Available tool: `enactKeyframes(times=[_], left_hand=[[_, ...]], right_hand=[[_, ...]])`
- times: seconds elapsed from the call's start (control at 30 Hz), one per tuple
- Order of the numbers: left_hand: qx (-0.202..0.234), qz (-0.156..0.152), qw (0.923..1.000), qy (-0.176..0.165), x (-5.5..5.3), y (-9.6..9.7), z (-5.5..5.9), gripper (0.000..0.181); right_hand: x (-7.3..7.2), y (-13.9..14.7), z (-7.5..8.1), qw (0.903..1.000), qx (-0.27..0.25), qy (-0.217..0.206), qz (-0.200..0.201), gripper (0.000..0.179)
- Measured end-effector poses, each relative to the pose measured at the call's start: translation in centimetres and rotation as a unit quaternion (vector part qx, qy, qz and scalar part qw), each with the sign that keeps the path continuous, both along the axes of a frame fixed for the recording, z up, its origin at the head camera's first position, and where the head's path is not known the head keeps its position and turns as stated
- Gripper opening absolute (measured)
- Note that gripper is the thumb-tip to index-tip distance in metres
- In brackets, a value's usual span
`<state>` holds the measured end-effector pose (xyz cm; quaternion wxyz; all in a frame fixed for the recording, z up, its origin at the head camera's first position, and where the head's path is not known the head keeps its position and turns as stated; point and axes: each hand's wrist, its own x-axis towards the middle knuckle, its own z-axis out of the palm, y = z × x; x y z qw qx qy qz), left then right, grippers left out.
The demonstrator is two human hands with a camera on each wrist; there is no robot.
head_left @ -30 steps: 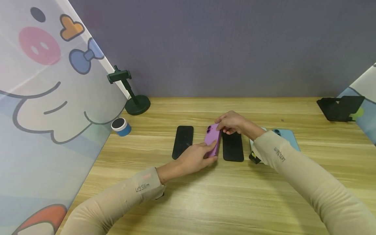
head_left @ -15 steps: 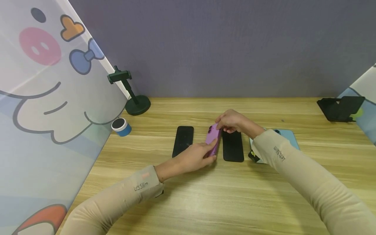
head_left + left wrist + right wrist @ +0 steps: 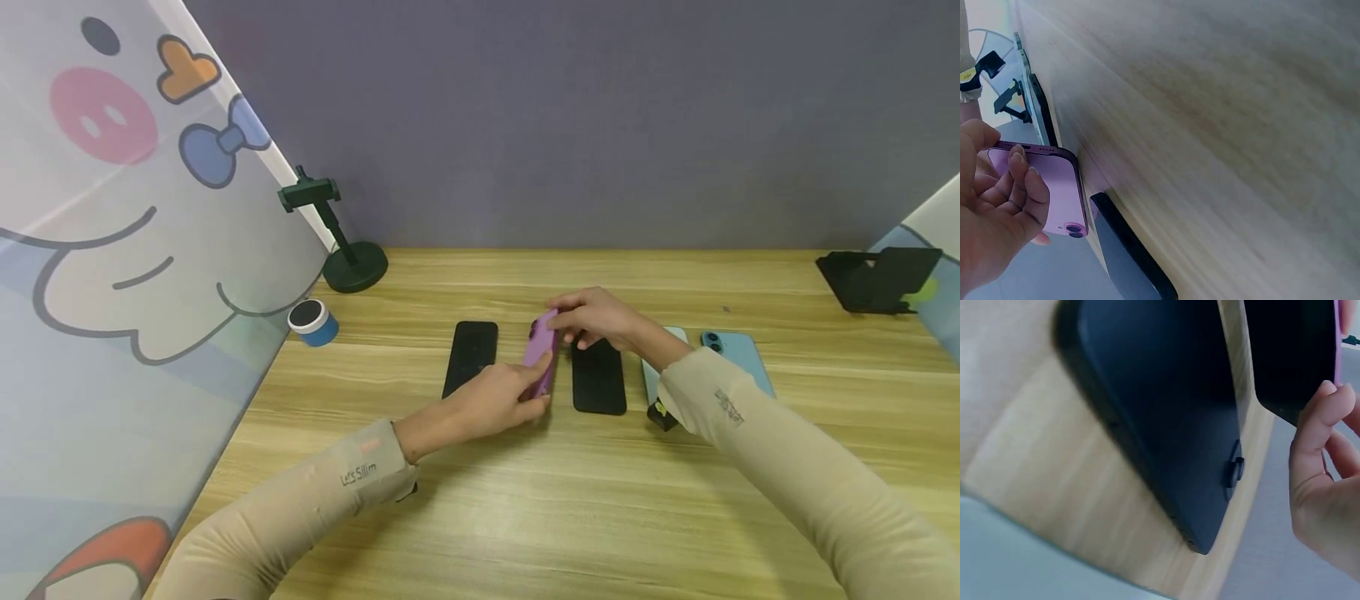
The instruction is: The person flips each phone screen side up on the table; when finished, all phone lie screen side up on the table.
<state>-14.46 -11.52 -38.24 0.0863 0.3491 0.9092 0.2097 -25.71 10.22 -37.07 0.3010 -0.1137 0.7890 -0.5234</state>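
Observation:
A purple phone (image 3: 537, 343) stands tilted up on its long side between two black phones, its camera end away from me. My left hand (image 3: 491, 404) pinches its near end, and in the left wrist view the thumb and fingers of that hand (image 3: 1000, 212) are at the charging-port edge. With thumb and fingers my right hand (image 3: 600, 318) grips the upper edge near the far end. The right wrist view shows the phone's dark screen (image 3: 1291, 353) beside that hand (image 3: 1325, 500). Left of it lies a black phone (image 3: 471, 354), partly behind my left hand; another black phone (image 3: 598, 379) lies to the right.
A pale phone (image 3: 651, 379) and a light blue phone (image 3: 746, 358) lie on the wooden table (image 3: 480, 508), partly under my right sleeve. A dark green phone stand (image 3: 355, 267) and a blue-and-white jar (image 3: 318, 329) stand at left. A black folding stand (image 3: 877, 279) sits at back right.
The purple phone has tipped further onto its edge, so less of its back shows. Both hands keep hold of it; the right wrist and sleeve have shifted slightly right.

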Motion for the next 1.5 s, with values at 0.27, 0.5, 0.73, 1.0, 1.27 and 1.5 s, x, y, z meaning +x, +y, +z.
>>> enactKeyframes(times=[0.27, 0.5, 0.73, 1.0, 1.27, 1.5], left_hand=[[0.024, 0.008, 0.9996, -0.013, -0.2, -0.1, 0.5, 0.064], [0.013, 0.003, 0.9999, -0.003, -0.5, -0.2, 1.1, 0.065], [0.010, 0.033, 0.9991, -0.025, -0.5, -0.5, 1.6, 0.062], [0.037, 0.085, 0.9940, -0.058, -0.7, -1.3, 1.2, 0.061], [0.144, 0.147, 0.9709, -0.121, -1.2, -2.3, -0.5, 0.054], [0.251, 0.196, 0.9290, -0.189, -1.4, -2.9, -1.1, 0.049]], right_hand=[[0.2, 0.5, -0.7, 0.9985, -0.044, 0.023, -0.022, 0.056], [0.3, 0.6, -1.0, 0.9966, -0.066, 0.039, -0.029, 0.055], [0.4, 0.4, -1.0, 0.9961, -0.076, 0.041, -0.020, 0.059], [0.5, 0.5, -1.3, 0.9961, -0.077, 0.036, -0.020, 0.060], [0.6, 0.6, -1.7, 0.9964, -0.079, 0.018, -0.025, 0.061], [0.8, 1.2, -1.2, 0.9965, -0.080, 0.013, -0.022, 0.061]])
